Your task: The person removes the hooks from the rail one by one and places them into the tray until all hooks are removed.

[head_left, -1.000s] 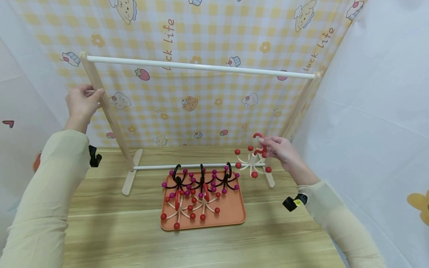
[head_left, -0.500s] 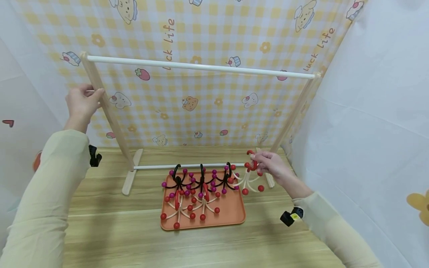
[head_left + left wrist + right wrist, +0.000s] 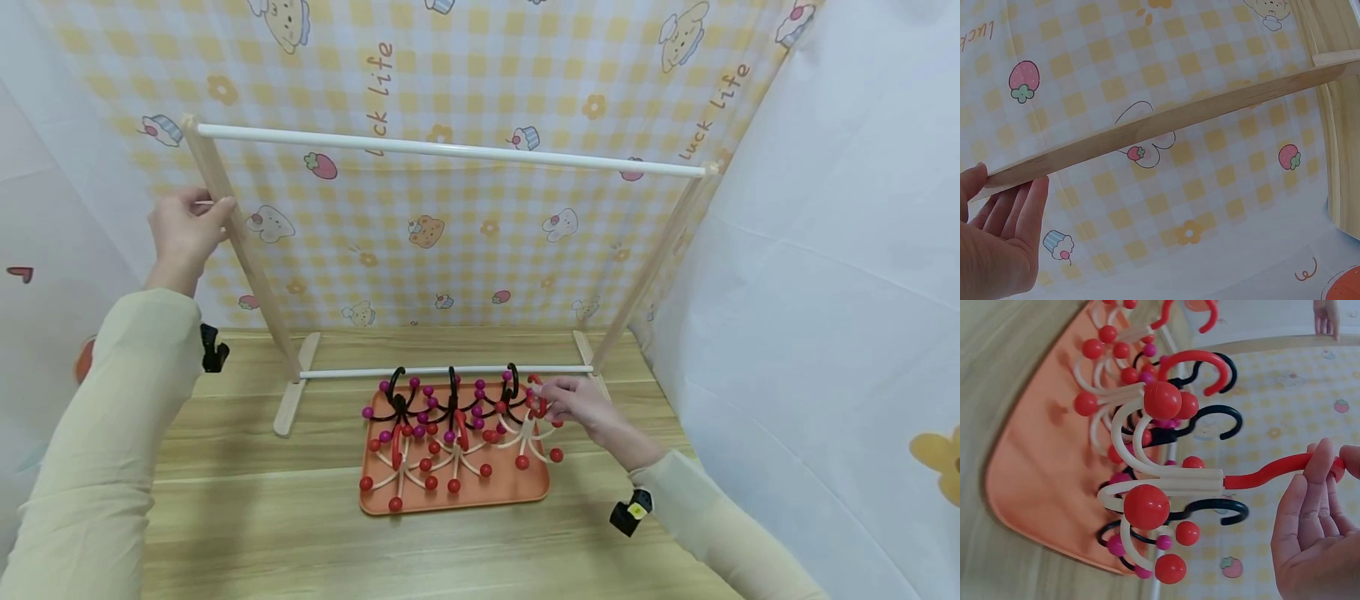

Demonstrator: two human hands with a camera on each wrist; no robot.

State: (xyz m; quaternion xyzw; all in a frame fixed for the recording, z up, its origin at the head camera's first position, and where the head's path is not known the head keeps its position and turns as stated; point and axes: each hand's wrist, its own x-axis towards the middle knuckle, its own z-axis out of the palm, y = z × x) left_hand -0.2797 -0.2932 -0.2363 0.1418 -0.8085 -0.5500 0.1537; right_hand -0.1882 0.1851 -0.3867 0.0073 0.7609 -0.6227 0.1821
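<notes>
My left hand [image 3: 183, 235] pinches the left wooden upright [image 3: 251, 262] of a rack, thumb on one side and fingers on the other in the left wrist view. My right hand [image 3: 583, 410] holds a cream multi-arm hanger [image 3: 1188, 481] by its red hook [image 3: 1260, 478]; its curved arms end in red balls. In the head view this hanger overlaps the right part of an orange tray [image 3: 498, 487]. On the tray stand two like cream hangers [image 3: 402, 467] with red hooks. Behind them are several black hangers [image 3: 400, 404] with magenta balls.
A white top bar [image 3: 450, 150] and a white lower bar [image 3: 337, 374] join the uprights. The right upright [image 3: 648, 267] stands behind my right hand. A checked cloth [image 3: 465, 275] hangs behind the rack, and white sheeting [image 3: 810, 275] closes the right side.
My right hand has carried the cream hanger left and down, from beside the right rack foot to over the tray's right part. My left hand has stayed on the upright.
</notes>
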